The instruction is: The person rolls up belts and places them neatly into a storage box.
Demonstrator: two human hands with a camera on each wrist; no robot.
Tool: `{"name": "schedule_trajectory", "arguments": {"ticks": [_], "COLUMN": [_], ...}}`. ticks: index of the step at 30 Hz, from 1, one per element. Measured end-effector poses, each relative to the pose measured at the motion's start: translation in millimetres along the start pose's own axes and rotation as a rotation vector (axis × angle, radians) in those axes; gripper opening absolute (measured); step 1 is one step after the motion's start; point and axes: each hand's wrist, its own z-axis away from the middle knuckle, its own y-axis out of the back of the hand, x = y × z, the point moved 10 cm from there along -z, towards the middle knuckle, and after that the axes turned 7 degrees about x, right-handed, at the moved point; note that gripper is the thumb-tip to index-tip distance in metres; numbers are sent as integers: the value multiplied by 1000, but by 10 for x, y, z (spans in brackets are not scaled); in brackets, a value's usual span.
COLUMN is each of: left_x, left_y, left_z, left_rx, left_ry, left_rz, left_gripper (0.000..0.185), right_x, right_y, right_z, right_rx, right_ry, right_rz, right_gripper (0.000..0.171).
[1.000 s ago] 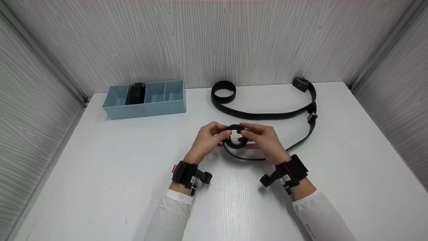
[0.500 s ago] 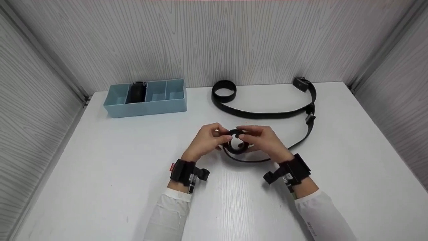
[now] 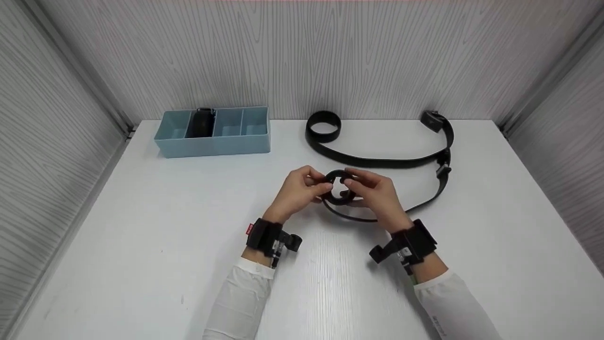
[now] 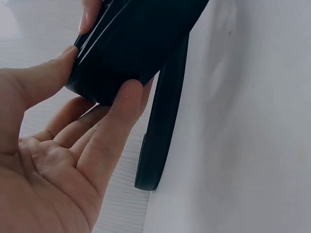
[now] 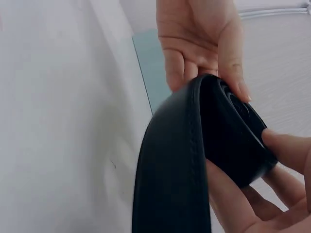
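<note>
Both hands hold the coiled end of a black belt (image 3: 334, 200) above the middle of the table. My left hand (image 3: 302, 192) pinches the coil's left side between thumb and fingers. On the right side, my right hand (image 3: 380, 196) grips it, thumb over the upper rim. In the right wrist view the belt (image 5: 170, 165) shows several wound layers and a stitched edge; the left wrist view shows the coil's dark outer face (image 4: 131, 53). From the coil the strap curves right along the table toward a metal buckle (image 3: 443, 171).
Behind the hands lies more black strap (image 3: 377, 162) with a loose loop (image 3: 323, 126) at its left; whether it is a separate belt I cannot tell. A blue divided box (image 3: 212, 146) at back left holds a rolled black belt (image 3: 203, 123). Walls (image 3: 283, 56) enclose the white table (image 3: 165, 212).
The fingers have shifted slightly around the coil, which both hands still hold. The whole head view has moved a little; box and straps lie as before.
</note>
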Motion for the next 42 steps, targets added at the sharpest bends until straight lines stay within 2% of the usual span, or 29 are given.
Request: {"name": "schedule_trajectory", "arguments": {"ticks": [9, 12, 16, 20, 25, 34, 38, 42], "left_x": [23, 3, -25, -39, 4, 14, 5, -21], "left_y": [-15, -19, -9, -7, -1, -18, -29, -19], "left_z": [25, 16, 1, -8, 3, 25, 11, -18], "left_rx": [-87, -73, -28, -9, -16, -75, -62, -3], "left_ry": [-36, -26, -8, 6, -15, -31, -25, -6], "left_rz": [-123, -100, -23, 12, -2, -100, -77, 6], "left_gripper": [21, 22, 25, 25, 21, 19, 20, 25], "right_x": [-16, -13, -5, 29, 45, -10, -37, -25], "right_y": [-67, -60, -17, 9, -6, -2, -7, 22], "right_z": [18, 12, 10, 11, -2, 9, 2, -12], "right_rx": [-133, -115, -42, 2, -40, -175, -150, -51], "right_ry": [15, 25, 18, -15, -31, -30, -4, -3], "right_rz": [193, 174, 79, 7, 27, 199, 186, 68], "right_gripper": [49, 46, 45, 45, 48, 46, 47, 45]}}
